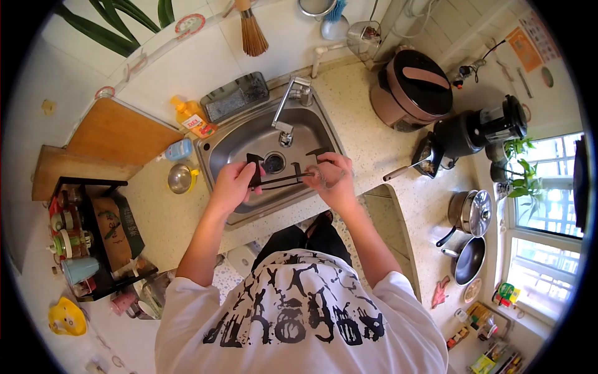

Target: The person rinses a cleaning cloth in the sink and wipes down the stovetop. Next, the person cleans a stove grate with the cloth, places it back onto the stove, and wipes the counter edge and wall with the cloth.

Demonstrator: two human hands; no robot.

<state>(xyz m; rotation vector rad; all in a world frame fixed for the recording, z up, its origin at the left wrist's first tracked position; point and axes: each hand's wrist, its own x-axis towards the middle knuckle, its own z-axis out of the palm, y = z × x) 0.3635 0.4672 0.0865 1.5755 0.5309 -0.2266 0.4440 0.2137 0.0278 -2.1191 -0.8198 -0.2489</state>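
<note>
Over the sink, my two hands hold a dark thin-barred rack with hook-like arms. My left hand is closed round its left end, beside an upright dark arm. My right hand is closed at the other end, and a clear rounded piece shows against its fingers; I cannot make out what it is. Beyond the rack are the drain and the chrome faucet, which no hand touches.
An orange soap bottle and a grey draining tray stand behind the sink. To the left are a small metal cup and cutting boards. A rice cooker, a black blender and pans are on the right.
</note>
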